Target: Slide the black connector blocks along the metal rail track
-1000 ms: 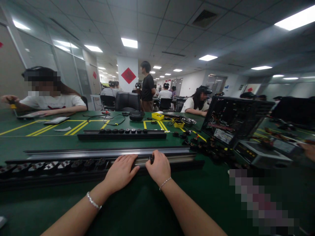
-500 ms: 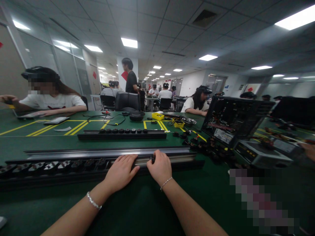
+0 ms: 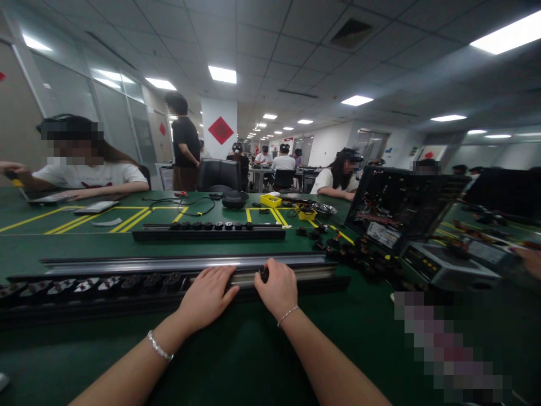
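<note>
A long black power track lies across the green table in front of me. Several round black and white plug sockets sit in a row along its left part. My left hand lies over the track just right of that row, its fingers stretched out and the thumb apart. To the right, my right hand is closed round a small black socket at the track's open channel; most of that piece is hidden by the fingers. A silvery rail runs along behind the track.
Farther back lies a shorter black track with several sockets. Loose black sockets are heaped at the right, beside an open computer case and a power supply unit. Yellow trays stand behind. A co-worker sits across at the left.
My right hand, with the black socket, has shifted very slightly to the right. My left hand stays in place. A standing person in the background has moved to the left.
</note>
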